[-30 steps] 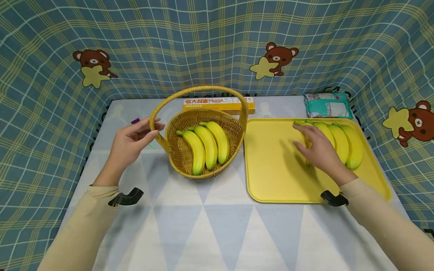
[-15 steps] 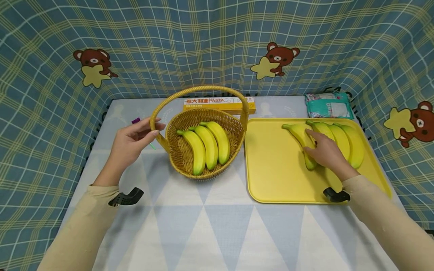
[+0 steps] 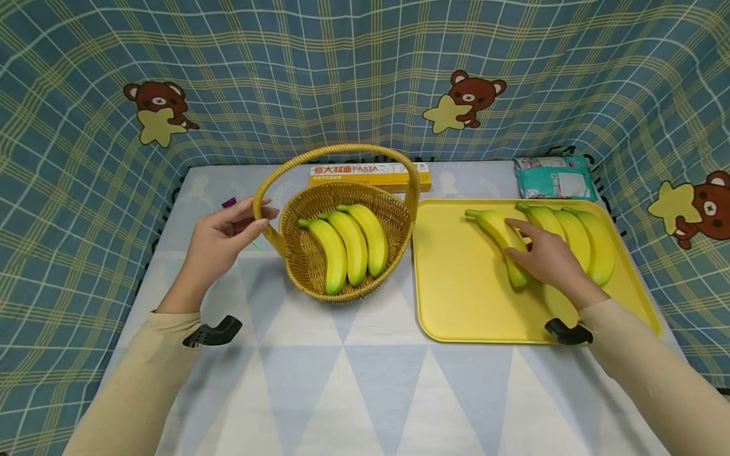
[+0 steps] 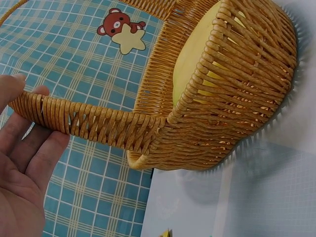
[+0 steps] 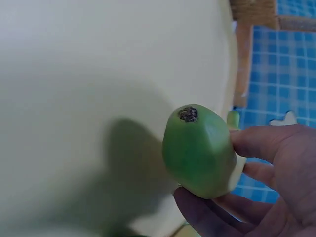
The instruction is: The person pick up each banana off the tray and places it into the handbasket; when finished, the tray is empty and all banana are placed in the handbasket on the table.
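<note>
My left hand (image 3: 219, 237) holds the left side of the wicker basket's handle (image 3: 336, 149), thumb on one side and fingers behind it in the left wrist view. The basket (image 3: 292, 272) stands at mid-table, with three bananas (image 3: 353, 247) lying side by side inside. On the right, my right hand (image 3: 550, 258) grips a banana (image 3: 495, 227) over the yellow tray (image 3: 456, 291). The right wrist view shows thumb and fingers around this banana (image 5: 197, 153), its dark-tipped green end facing the camera. Three more bananas (image 3: 575, 234) lie on the tray's right part, partly behind the hand.
A pasta box (image 3: 371, 178) lies behind the basket. Behind the tray is a teal packet (image 3: 554, 177). A small purple item (image 3: 229, 202) sits beyond my left hand. Plaid cloth (image 3: 319, 82) walls in the table's back and sides.
My right hand has closed around the leftmost tray banana, which has shifted left, away from the others. My left hand and the basket have stayed in place.
</note>
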The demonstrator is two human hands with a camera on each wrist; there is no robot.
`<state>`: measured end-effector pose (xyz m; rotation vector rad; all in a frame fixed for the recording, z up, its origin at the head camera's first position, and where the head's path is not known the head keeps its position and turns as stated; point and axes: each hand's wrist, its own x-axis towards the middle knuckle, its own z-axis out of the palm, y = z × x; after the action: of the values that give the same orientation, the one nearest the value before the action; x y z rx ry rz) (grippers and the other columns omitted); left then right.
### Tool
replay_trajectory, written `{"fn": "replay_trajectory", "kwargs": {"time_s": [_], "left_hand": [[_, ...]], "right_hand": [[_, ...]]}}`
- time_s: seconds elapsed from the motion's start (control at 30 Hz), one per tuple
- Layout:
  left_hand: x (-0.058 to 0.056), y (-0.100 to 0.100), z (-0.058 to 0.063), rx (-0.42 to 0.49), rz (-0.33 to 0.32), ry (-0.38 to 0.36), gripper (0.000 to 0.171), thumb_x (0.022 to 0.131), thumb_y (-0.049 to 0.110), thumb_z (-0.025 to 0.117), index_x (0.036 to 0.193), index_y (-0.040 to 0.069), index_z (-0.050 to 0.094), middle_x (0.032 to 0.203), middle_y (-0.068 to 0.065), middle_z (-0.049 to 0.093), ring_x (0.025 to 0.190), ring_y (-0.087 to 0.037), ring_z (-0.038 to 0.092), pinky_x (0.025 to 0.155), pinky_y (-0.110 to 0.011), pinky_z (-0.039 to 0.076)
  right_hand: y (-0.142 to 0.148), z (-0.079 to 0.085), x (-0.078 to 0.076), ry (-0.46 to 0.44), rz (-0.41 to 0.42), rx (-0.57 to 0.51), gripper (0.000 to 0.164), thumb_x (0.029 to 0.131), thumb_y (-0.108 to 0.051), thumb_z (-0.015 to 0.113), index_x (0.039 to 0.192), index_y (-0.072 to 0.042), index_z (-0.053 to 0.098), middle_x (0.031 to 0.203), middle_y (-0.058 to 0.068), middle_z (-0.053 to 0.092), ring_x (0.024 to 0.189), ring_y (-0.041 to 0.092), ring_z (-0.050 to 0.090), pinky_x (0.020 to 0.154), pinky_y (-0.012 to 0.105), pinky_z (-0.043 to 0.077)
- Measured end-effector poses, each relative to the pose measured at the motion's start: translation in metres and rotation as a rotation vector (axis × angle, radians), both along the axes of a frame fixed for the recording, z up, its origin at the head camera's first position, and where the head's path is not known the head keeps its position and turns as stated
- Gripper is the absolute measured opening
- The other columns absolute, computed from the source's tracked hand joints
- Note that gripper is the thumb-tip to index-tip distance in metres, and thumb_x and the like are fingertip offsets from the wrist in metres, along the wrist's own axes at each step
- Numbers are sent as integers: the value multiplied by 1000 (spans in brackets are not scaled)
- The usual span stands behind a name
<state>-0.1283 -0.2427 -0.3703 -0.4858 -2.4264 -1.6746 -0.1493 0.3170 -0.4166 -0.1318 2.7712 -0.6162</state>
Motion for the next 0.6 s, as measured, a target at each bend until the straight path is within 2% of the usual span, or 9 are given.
{"fn": "replay_trajectory", "kwargs": {"time_s": [0.13, 0.2, 0.33, 0.6], "left_hand": [[0, 0, 0, 4, -3, -4, 36, 100, 3, 65, 135, 1, 65, 115, -4, 75, 108, -14, 71, 94, -20, 54], [-1, 0, 0, 4, -4, -6, 36, 100, 3, 65, 135, 0, 65, 116, -5, 74, 108, -15, 71, 94, -20, 54], [0, 0, 1, -1, 4, -8, 36, 100, 4, 65, 136, -1, 64, 117, -7, 74, 108, -13, 70, 94, -20, 54], [-1, -1, -1, -4, 7, -9, 36, 100, 4, 65, 136, 4, 66, 116, -7, 74, 107, -10, 70, 94, -19, 54]], "right_hand": [[-8, 20, 10, 23, 48, -47, 72, 102, -34, 65, 162, -16, 30, 138, 33, 52, 117, 47, 56, 69, 49, 58], [-14, 31, 16, 34, 79, -63, 70, 102, -35, 65, 161, -18, 32, 140, 30, 52, 117, 45, 57, 69, 48, 59], [-31, 52, 24, 65, 152, -58, 66, 101, -38, 64, 159, -19, 38, 140, 24, 56, 115, 41, 59, 79, 53, 57], [-80, 74, 33, 80, 279, -88, 61, 100, -31, 68, 155, -20, 45, 139, 11, 61, 110, 30, 61, 76, 42, 56]]}}
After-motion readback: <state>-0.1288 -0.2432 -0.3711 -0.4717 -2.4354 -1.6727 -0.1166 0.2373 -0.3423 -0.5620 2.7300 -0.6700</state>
